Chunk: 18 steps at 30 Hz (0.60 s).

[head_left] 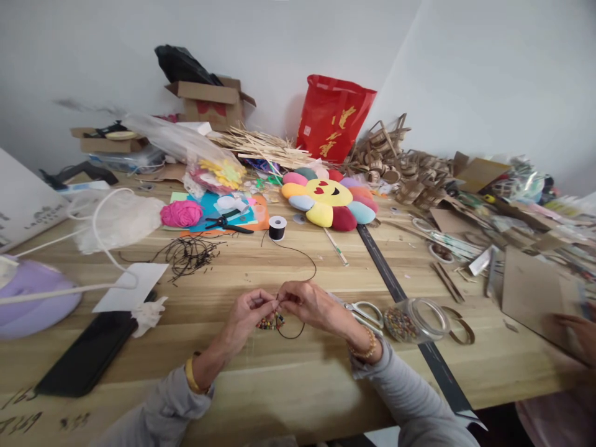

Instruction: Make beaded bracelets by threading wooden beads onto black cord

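My left hand [246, 318] and my right hand [307, 303] meet over the front middle of the table, fingertips pinched together. Just below the left fingers hangs a small string of multicoloured beads [270, 323], partly hidden by them. A thin black cord [292, 338] runs from my right fingertips and loops down beside the beads. Behind the hands stands a spool of black cord [277, 231], its loose end curving toward my right hand. White-handled scissors [370, 315] lie beside my right wrist. Right of them, a clear jar [431, 320] of mixed beads rests on its side.
A black strip like a ruler [386, 270] crosses the table at right. To the left lie cut black cords [189, 254], pliers [228, 225] and a black phone [88, 354]. A flower cushion [326, 197] sits behind. Another person's hand [577, 332] touches cardboard at far right.
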Available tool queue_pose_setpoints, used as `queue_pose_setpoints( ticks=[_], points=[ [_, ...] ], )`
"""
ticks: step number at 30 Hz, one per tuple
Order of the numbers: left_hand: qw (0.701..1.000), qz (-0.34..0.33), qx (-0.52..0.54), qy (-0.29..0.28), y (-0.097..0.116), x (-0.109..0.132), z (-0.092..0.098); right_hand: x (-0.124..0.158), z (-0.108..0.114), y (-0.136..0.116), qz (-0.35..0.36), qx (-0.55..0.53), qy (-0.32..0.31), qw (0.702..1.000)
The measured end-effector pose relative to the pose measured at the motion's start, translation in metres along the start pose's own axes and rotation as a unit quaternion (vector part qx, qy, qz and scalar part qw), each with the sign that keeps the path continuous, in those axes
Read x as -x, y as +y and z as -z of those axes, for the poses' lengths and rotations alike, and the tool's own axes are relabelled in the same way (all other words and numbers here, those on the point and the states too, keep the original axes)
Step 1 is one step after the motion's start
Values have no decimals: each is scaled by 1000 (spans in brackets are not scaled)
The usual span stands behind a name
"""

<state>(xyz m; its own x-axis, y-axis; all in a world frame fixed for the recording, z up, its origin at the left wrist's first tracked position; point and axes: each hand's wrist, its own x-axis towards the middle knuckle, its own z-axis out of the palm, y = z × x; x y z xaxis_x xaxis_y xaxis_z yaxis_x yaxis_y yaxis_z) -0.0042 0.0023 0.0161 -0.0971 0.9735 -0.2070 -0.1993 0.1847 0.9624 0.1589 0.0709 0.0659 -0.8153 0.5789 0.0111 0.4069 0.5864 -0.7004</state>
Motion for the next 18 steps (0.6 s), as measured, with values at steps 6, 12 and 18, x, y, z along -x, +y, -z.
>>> queue_pose_setpoints(
  ticks=[6,12,18],
  points=[
    [1000,4,-13,-15,1,0,1,0,3,3,49,46,1,998],
    [999,11,-6,-48,3,1,1,4,11,7,88,87,-31,992],
    [996,10,50,-68,2,2,4,10,24,0,99,111,-44,988]
  ],
)
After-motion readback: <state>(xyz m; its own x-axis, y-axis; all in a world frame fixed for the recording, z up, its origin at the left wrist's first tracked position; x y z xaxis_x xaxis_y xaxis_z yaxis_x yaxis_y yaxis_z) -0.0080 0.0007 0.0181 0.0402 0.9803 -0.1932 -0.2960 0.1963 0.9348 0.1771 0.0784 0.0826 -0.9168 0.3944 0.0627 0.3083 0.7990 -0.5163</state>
